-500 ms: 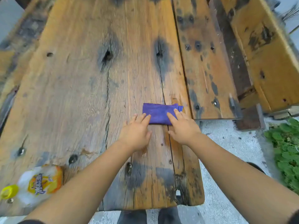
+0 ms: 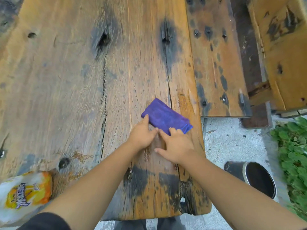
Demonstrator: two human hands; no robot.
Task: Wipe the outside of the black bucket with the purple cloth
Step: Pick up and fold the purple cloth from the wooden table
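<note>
Snack bag [image 2: 25, 195] at 8 o'clock on the wooden table [image 2: 66, 88]; black bucket [image 2: 255, 178] on the ground at 4 o'clock. Centre: left hand [image 2: 142, 135] and right hand [image 2: 176, 146], fingers straight and loosely spread, fingertips resting on the folded purple cloth [image 2: 166, 117], which lies just beyond at 12 o'clock.

weathered plank table [image 2: 66, 80], wooden bench [image 2: 282, 55], gravel ground [image 2: 232, 143]

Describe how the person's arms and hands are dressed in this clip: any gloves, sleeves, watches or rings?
Both hands are bare: no gloves on the left hand or the right hand, and no rings or watch show. Both forearms are uncovered up to the bottom edge of the picture. A dark sleeve shows at the left upper arm. The right arm's sleeve is out of view.
</note>
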